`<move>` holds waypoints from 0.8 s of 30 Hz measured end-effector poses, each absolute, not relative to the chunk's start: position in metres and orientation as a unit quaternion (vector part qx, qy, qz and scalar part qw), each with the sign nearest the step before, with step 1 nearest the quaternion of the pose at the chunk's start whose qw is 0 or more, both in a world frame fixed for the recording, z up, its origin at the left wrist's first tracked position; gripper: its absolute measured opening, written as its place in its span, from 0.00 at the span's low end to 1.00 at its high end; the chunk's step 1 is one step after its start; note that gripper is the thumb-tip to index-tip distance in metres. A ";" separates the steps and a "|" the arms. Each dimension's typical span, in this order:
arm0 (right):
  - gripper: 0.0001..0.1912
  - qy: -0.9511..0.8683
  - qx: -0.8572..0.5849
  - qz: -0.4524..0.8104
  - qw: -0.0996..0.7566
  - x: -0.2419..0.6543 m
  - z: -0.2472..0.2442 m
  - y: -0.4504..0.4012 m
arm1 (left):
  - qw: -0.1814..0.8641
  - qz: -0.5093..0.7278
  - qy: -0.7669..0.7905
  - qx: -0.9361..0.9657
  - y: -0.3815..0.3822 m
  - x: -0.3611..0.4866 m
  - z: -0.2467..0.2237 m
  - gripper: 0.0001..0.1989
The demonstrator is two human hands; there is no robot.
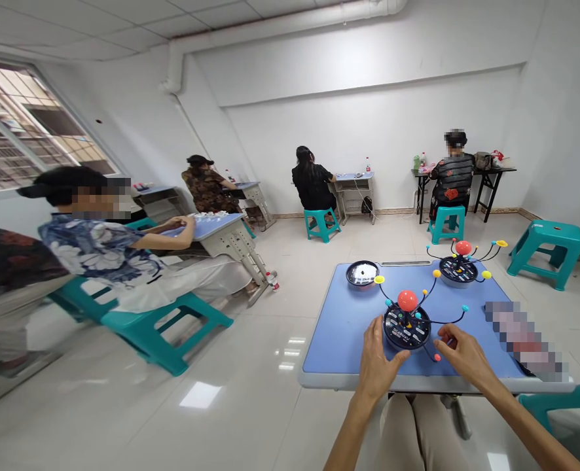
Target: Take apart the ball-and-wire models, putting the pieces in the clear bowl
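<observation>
Left hand (pixel 379 361) open against round black base (pixel 402 337) | right hand (pixel 463 350) curled near pink ball (pixel 437 358), grip unclear | smooth red sphere (pixel 407 301)

A person in black (pixel 312 182) sits at the far desk (pixel 363 175) on a green stool (pixel 322 224). A bottle (pixel 367 165) stands on this desk, and a black bag (pixel 367 205) is below it. To its right, another person (pixel 451 180) sits at a black table (pixel 507 170). A white pipe (pixel 290 29) runs above it.
</observation>
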State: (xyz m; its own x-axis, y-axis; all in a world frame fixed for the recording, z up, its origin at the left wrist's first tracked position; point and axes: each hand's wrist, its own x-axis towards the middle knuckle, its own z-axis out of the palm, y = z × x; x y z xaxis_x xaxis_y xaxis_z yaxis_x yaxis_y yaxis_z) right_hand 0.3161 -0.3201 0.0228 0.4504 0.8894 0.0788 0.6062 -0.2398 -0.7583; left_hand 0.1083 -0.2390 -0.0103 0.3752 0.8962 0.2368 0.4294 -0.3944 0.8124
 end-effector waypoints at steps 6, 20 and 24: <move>0.20 -0.473 -0.764 0.210 0.386 0.312 0.016 -0.296 | 0.277 0.316 0.413 0.808 -0.237 0.119 -0.006 0.56; 0.21 -0.506 -0.814 0.119 0.259 0.297 0.017 -0.270 | 0.261 0.327 0.439 0.795 -0.227 0.129 -0.003 0.57; 0.19 -0.502 -0.820 0.121 0.247 0.294 0.019 -0.268 | 0.258 0.345 0.443 0.786 -0.228 0.130 -0.003 0.57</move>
